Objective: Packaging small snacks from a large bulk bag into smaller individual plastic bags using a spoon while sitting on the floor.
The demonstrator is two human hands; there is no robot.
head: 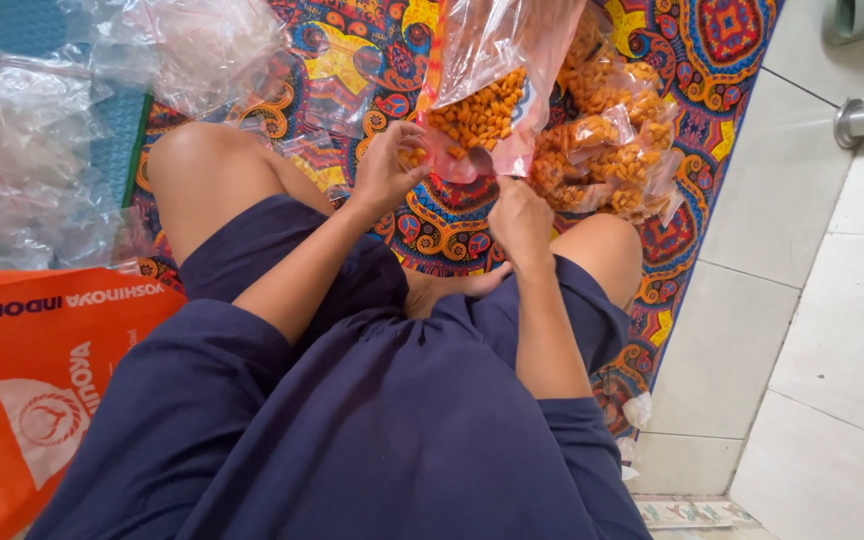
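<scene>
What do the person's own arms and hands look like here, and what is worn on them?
Both forearms are bare. The left hand and right hand show no gloves, rings or watch. Loose dark navy sleeves end near the elbows, matching the navy garment over the lap.

One view only, head-mounted, pitched steeply down over the wearer's own lap. Close range: dark blue shirt and shorts fill the lower half, both forearms run up the middle to the left hand [384,170] and right hand [518,220]. Top of frame is the far edge, reaching the patterned mat [712,40]. Right side catches the white floor tiles [822,340], left side an orange bag [22,390]. No second view, so no overlap.
</scene>
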